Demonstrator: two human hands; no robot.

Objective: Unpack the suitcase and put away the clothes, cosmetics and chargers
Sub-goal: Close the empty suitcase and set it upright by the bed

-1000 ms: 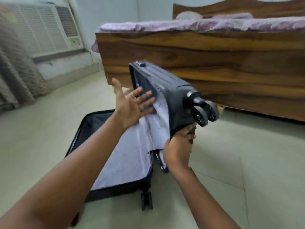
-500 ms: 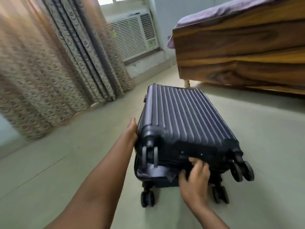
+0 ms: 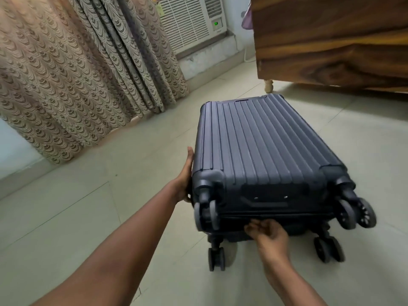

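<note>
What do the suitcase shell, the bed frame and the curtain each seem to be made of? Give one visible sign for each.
Suitcase: likely hard moulded plastic, matt dark blue; the rigid ribbed shell suggests it.
Bed frame: wood or wood veneer, smooth with a slight sheen; flowing brown grain shows.
Curtain: woven fabric, beige with a scalloped pattern; it hangs in soft folds.

Open floor (image 3: 88, 213) left of suitcase (image 3: 260, 151)

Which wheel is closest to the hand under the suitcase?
The lower left wheel, just left of the right hand; the other wheels sit farther off.
</note>
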